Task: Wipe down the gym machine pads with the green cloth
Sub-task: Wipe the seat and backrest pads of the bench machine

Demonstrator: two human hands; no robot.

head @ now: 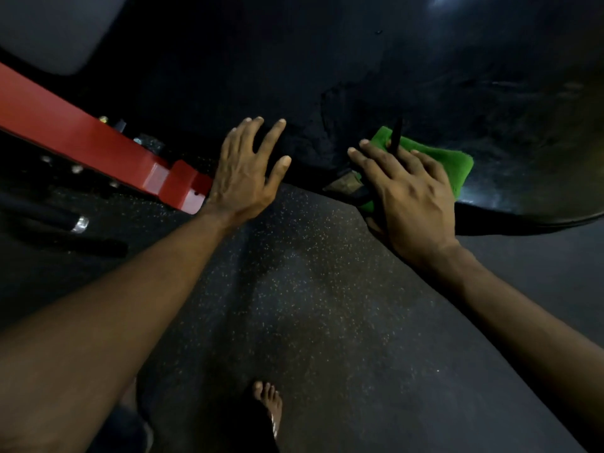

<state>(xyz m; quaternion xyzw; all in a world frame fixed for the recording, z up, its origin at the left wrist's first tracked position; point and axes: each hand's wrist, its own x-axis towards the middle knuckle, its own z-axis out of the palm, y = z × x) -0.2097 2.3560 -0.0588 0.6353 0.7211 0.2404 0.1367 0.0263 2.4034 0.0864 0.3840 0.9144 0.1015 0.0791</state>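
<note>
- I see the left hand (pixel 243 171), fingers spread, resting flat against the edge of the wide black cushioned machine pad (pixel 359 76), beside the red metal beam (pixel 81 138).
- The right hand (pixel 408 194) presses the folded green cloth (pixel 454 165) onto that pad, fingers nearly straight.

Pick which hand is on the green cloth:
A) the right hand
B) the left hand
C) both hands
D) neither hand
A: the right hand lies with straight fingers on the green cloth at the edge of the black pad, while the left hand rests on the pad with no cloth under it.
</note>
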